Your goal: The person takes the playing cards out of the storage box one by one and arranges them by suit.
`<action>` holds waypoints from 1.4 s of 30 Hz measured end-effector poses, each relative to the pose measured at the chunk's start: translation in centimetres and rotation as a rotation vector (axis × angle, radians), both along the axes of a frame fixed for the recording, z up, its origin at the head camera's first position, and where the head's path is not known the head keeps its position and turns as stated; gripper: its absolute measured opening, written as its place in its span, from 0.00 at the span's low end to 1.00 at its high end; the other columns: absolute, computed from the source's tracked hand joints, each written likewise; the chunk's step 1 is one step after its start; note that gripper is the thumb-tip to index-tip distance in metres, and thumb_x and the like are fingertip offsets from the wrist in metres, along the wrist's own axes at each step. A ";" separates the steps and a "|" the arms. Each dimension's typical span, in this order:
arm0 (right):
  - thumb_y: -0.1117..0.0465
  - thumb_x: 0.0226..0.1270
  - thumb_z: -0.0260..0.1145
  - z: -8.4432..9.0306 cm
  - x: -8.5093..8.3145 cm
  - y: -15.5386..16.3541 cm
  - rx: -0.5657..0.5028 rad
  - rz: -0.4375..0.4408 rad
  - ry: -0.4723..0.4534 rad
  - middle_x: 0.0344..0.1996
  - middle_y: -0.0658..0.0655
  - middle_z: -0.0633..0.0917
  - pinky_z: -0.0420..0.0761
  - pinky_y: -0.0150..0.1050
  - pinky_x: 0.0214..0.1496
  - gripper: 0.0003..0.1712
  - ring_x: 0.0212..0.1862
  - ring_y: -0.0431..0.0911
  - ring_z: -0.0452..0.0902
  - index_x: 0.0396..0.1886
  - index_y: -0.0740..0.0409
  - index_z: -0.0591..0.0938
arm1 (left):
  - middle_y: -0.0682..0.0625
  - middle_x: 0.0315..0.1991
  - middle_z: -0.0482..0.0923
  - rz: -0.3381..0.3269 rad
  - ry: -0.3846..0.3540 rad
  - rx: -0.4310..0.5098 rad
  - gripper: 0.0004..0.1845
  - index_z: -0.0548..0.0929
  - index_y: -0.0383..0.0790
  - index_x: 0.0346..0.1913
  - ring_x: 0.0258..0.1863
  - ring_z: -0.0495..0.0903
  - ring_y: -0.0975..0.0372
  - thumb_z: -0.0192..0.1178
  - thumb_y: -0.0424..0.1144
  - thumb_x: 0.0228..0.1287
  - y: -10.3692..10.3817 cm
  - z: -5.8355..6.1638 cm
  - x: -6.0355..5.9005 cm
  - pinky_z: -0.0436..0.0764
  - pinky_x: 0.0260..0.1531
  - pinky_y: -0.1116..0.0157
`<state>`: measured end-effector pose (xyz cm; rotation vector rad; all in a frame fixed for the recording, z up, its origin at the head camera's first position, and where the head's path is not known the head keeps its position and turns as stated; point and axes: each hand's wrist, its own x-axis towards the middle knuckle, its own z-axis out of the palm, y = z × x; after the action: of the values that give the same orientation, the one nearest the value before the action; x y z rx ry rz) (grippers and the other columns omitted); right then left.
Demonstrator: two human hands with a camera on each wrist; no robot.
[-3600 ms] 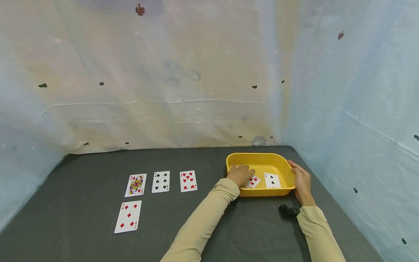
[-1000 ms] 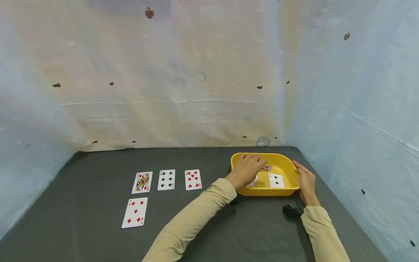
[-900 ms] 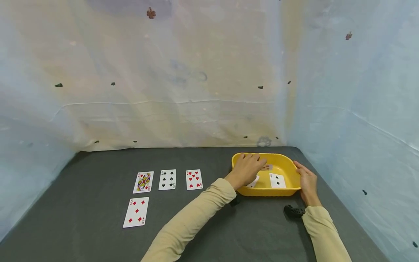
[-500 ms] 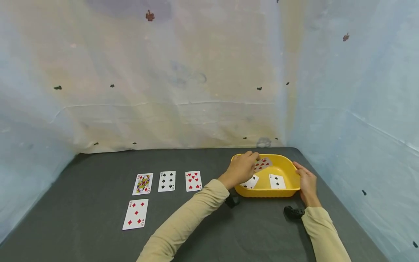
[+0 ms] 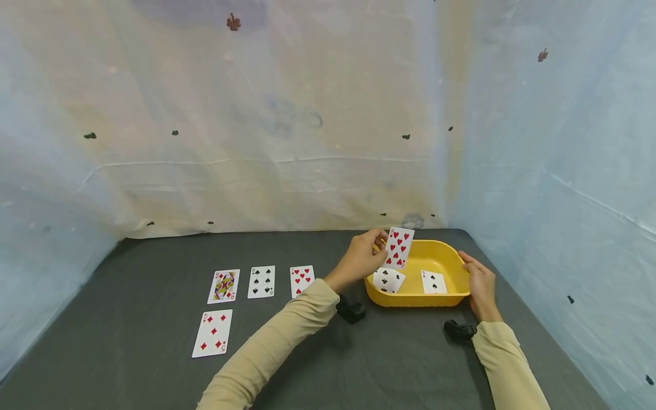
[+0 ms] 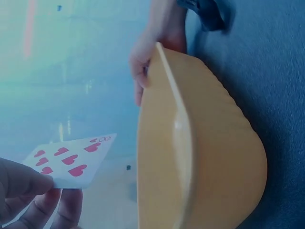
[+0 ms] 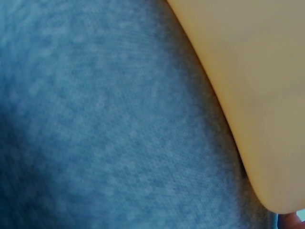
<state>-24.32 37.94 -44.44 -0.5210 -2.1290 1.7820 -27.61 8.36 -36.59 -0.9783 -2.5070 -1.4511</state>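
My left hand pinches an eight of hearts playing card between thumb and fingers, raised over the left part of a yellow tray. In the left wrist view the card is tilted beside the tray's side. With my right hand I grip the tray's right end; in the right wrist view only a bit of finger shows at the lower corner. Inside the tray lie a clubs card and a spades card, both face up.
Face up on the dark tabletop, left of the tray, lie a face card of diamonds, a six of spades and a seven of hearts in a row. A five of diamonds lies nearer. A cloth wall rises behind.
My left hand has drawn the eight of hearts up from inside the tray and moved left with it, turning its face to view. The clubs card is uncovered. My right hand stays on the tray.
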 end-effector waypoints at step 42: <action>0.58 0.78 0.45 -0.6 0.1 0.2 0.042 -0.024 -0.015 0.69 0.60 0.67 0.73 0.29 0.55 0.25 0.68 0.52 0.64 0.69 0.61 0.70 | 0.42 0.34 0.78 -0.020 -0.522 0.349 0.19 0.70 0.30 0.56 0.31 0.83 0.54 0.62 0.27 0.64 -11.8 -2.2 2.9 0.83 0.35 0.57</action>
<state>-24.22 38.12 -45.06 -0.5494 -2.1560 1.7219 -24.68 -3.46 -38.76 -0.6237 -2.4035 -2.2960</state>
